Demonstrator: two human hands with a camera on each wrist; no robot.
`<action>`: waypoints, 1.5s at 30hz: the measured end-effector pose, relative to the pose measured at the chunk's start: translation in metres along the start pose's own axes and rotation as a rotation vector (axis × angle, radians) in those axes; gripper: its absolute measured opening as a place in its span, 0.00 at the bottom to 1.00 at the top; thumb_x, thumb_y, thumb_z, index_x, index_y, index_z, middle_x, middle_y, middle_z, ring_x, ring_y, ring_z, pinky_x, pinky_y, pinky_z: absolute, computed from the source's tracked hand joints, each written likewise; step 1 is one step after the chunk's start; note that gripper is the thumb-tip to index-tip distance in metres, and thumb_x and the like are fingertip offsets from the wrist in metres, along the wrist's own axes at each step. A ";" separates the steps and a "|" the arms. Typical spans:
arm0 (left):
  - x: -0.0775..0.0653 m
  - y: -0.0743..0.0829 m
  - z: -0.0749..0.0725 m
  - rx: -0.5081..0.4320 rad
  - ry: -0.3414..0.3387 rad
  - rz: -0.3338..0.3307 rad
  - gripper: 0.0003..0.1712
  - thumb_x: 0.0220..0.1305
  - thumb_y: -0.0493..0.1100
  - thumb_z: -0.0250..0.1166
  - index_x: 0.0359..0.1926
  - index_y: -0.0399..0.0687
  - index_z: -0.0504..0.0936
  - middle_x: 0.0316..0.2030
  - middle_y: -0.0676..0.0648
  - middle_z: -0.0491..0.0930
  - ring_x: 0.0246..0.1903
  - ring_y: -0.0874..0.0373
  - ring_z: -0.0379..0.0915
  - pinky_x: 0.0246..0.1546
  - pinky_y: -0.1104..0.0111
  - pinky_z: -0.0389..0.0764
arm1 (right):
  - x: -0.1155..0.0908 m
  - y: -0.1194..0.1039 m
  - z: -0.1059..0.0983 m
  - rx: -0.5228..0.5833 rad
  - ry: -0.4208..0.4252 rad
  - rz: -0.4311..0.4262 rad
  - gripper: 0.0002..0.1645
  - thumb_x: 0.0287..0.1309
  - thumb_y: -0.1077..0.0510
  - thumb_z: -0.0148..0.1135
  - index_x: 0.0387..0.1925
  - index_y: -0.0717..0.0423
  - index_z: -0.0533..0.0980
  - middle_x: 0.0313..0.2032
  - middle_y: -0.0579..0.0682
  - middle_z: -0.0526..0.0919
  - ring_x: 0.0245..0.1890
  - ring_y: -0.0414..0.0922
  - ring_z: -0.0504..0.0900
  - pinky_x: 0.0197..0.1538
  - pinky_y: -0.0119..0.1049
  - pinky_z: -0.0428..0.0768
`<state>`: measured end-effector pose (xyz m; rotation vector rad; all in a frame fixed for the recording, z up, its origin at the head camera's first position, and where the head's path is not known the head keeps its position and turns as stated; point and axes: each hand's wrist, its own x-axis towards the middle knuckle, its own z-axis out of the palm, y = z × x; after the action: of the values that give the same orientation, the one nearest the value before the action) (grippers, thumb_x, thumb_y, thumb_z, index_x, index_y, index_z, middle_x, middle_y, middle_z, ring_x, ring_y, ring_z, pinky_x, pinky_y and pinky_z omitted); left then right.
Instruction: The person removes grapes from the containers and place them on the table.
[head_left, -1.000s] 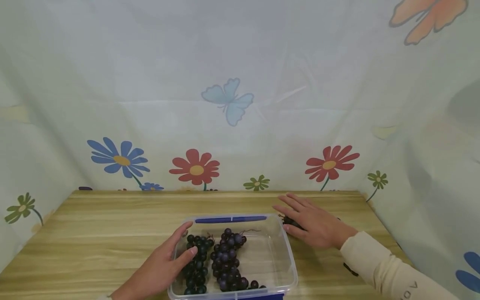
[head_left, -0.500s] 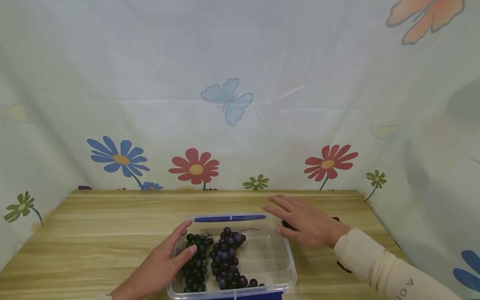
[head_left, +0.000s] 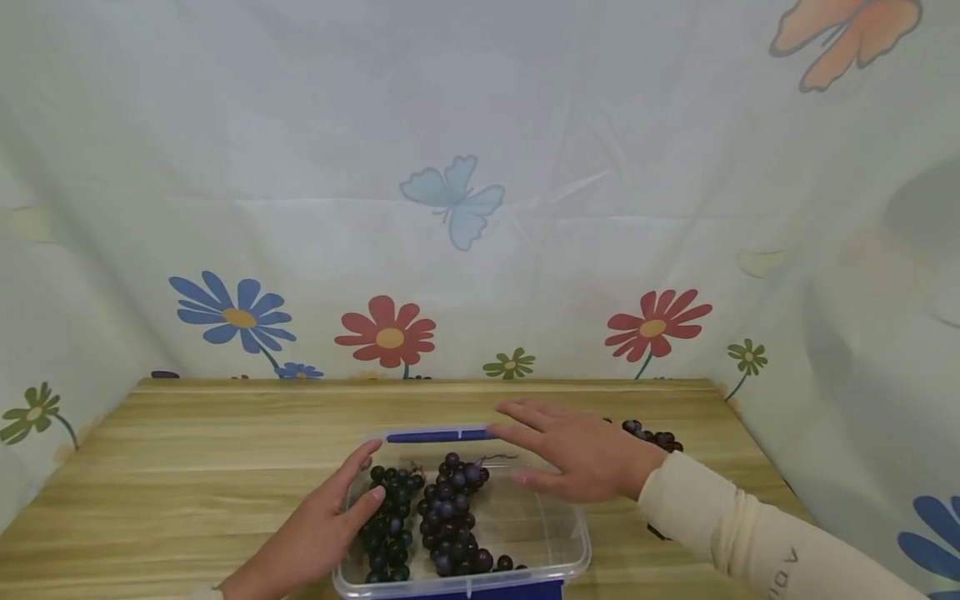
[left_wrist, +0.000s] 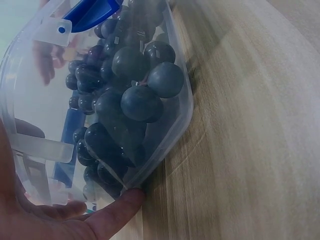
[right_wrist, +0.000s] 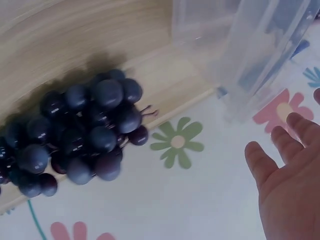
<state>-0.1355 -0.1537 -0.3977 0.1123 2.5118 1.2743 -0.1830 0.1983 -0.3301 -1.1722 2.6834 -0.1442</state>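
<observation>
A clear plastic container (head_left: 528, 533) with blue clips stands at the front middle of the table. Inside it lie two bunches of dark grapes, a greenish-black bunch (head_left: 387, 533) at the left and a purple bunch (head_left: 448, 512) beside it. My left hand (head_left: 311, 533) grips the container's left wall, its thumb over the rim; the left wrist view shows a fingertip (left_wrist: 127, 197) against the outer wall. Above the right back rim my right hand (head_left: 581, 454) hovers, fingers extended, holding nothing. Behind that hand, another grape bunch (head_left: 652, 435) lies on the table, partly hidden in the head view.
The wood-patterned table (head_left: 225, 450) meets a white cloth (head_left: 300, 167) printed with flowers and butterflies at the back and sides. A small dark object (head_left: 657, 532) shows beside the right sleeve, mostly covered.
My right hand has moved left from the bunch on the table to over the container's right side, uncovering more of that bunch. The left hand and container stay in place.
</observation>
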 end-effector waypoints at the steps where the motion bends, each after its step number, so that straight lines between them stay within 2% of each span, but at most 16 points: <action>1: 0.000 0.000 0.000 0.002 0.001 0.002 0.40 0.77 0.61 0.58 0.83 0.67 0.52 0.80 0.34 0.57 0.77 0.30 0.56 0.65 0.30 0.68 | 0.002 -0.002 0.000 -0.004 -0.008 -0.006 0.40 0.78 0.34 0.48 0.83 0.28 0.49 0.84 0.39 0.48 0.84 0.48 0.51 0.78 0.56 0.66; 6: 0.001 0.000 0.000 0.011 0.005 0.010 0.41 0.77 0.62 0.58 0.83 0.68 0.52 0.79 0.33 0.59 0.76 0.29 0.57 0.65 0.29 0.68 | 0.010 -0.012 0.000 -0.035 -0.032 -0.044 0.42 0.77 0.34 0.51 0.83 0.30 0.48 0.84 0.39 0.49 0.84 0.46 0.52 0.80 0.53 0.65; 16: 0.000 0.000 0.001 -0.005 -0.001 -0.012 0.42 0.76 0.63 0.58 0.83 0.68 0.52 0.79 0.33 0.59 0.76 0.28 0.58 0.63 0.29 0.70 | 0.030 -0.034 -0.004 -0.143 -0.085 -0.099 0.45 0.74 0.32 0.55 0.83 0.27 0.48 0.82 0.40 0.58 0.81 0.43 0.61 0.70 0.47 0.79; 23: 0.001 -0.001 0.000 -0.001 -0.003 -0.002 0.42 0.75 0.65 0.58 0.83 0.69 0.52 0.80 0.34 0.58 0.77 0.29 0.55 0.64 0.29 0.69 | 0.040 -0.045 -0.009 -0.150 -0.141 -0.106 0.47 0.71 0.35 0.61 0.82 0.27 0.49 0.80 0.39 0.61 0.78 0.43 0.66 0.69 0.45 0.80; 28: 0.001 -0.002 -0.002 0.000 -0.003 0.007 0.42 0.76 0.64 0.58 0.83 0.67 0.52 0.80 0.34 0.57 0.78 0.30 0.54 0.65 0.30 0.69 | 0.053 -0.046 -0.005 -0.156 -0.187 -0.073 0.50 0.68 0.36 0.65 0.83 0.30 0.51 0.80 0.42 0.62 0.74 0.43 0.73 0.71 0.45 0.78; 33: 0.001 -0.003 -0.001 0.004 -0.001 -0.004 0.43 0.75 0.66 0.58 0.83 0.68 0.52 0.79 0.34 0.59 0.78 0.29 0.55 0.64 0.30 0.70 | 0.064 -0.047 0.004 -0.114 -0.265 0.004 0.51 0.67 0.33 0.65 0.83 0.29 0.50 0.81 0.40 0.60 0.63 0.42 0.83 0.67 0.44 0.81; 36: 0.001 -0.004 0.001 0.006 -0.001 -0.017 0.43 0.74 0.67 0.58 0.83 0.69 0.52 0.79 0.34 0.59 0.77 0.29 0.56 0.64 0.30 0.70 | 0.070 -0.046 0.008 -0.092 -0.284 0.020 0.51 0.66 0.33 0.65 0.82 0.28 0.50 0.81 0.39 0.60 0.62 0.42 0.84 0.67 0.45 0.81; 45: 0.001 -0.004 0.002 0.018 0.005 -0.015 0.43 0.74 0.67 0.57 0.82 0.70 0.52 0.79 0.34 0.60 0.77 0.29 0.57 0.64 0.31 0.71 | 0.078 -0.047 0.010 -0.050 -0.304 0.025 0.44 0.69 0.44 0.66 0.80 0.33 0.57 0.79 0.40 0.64 0.72 0.43 0.75 0.73 0.44 0.76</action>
<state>-0.1356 -0.1542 -0.4026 0.0941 2.5238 1.2481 -0.1988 0.1095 -0.3432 -1.0765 2.4453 0.0986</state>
